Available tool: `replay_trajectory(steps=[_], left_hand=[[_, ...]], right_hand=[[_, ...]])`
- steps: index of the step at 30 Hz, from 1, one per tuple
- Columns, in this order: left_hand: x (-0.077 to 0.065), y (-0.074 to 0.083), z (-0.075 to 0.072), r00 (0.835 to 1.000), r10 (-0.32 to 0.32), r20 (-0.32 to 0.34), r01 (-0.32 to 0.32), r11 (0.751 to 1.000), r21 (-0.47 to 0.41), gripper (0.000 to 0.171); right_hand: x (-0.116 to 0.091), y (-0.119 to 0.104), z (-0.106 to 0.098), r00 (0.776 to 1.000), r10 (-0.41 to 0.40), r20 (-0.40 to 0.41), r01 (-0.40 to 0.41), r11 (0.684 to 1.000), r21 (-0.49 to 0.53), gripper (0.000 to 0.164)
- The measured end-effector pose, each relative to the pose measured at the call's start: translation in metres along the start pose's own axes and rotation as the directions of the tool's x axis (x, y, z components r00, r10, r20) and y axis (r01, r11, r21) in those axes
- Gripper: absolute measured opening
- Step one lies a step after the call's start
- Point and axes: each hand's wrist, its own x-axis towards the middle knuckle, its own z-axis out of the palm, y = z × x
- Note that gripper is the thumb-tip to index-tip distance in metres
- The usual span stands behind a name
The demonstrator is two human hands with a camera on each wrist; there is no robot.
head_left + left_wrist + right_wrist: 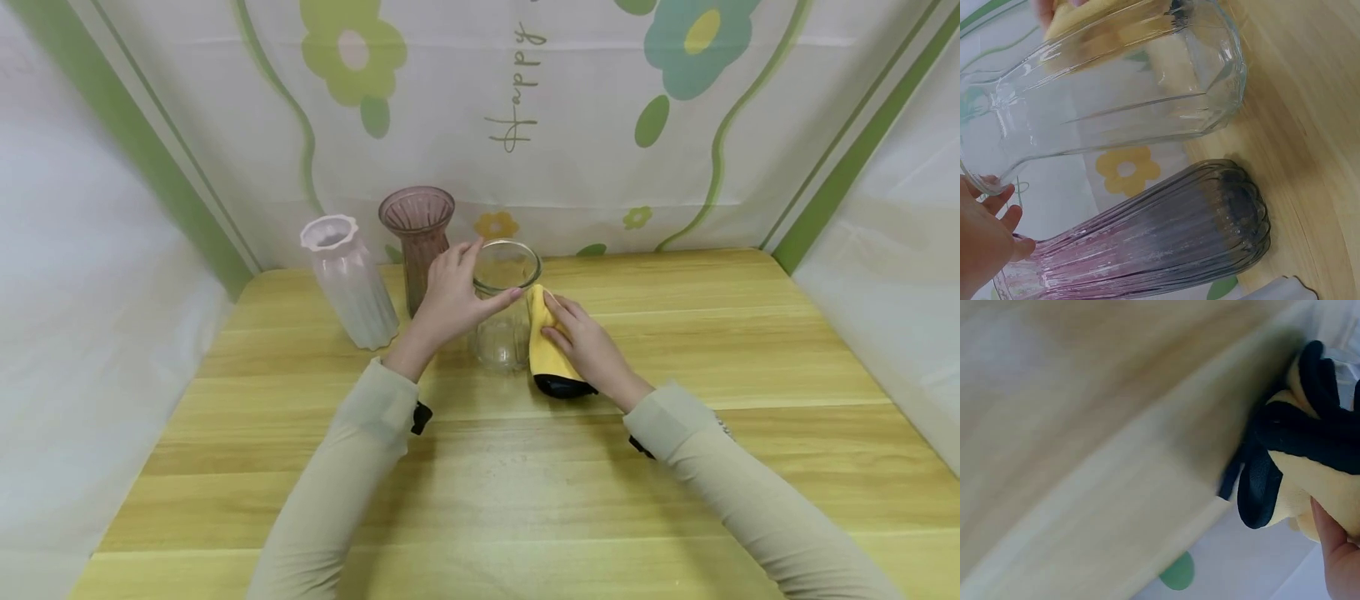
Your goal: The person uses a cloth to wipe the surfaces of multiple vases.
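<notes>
Looks mid-wipe, I'd judge: clear vase (501, 343) upright on the table (495, 483), left hand (453, 293) fingers spread round its rim, right hand (591, 343) pinching the cloth (547, 354) at its side. I can't tell what's wiped; purple vase (422, 250) and white vase (354, 292) stand away from the cloth.

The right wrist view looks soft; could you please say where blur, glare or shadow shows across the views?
Right wrist: table blurred, cloth sharper; left wrist: bright glints on the clear vase; head: pale sheen on the table, soft shadows beside the sleeves.
</notes>
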Motion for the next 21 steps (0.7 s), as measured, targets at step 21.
replay_trajectory(steps=[21], left_hand=[[0.003, -0.006, -0.003, 0.995, 0.046, 0.093, -0.039, 0.996, -0.085, 0.092]], right_hand=[[0.006, -0.009, -0.006, 0.999, 0.034, 0.013, -0.034, 0.999, 0.028, 0.058]])
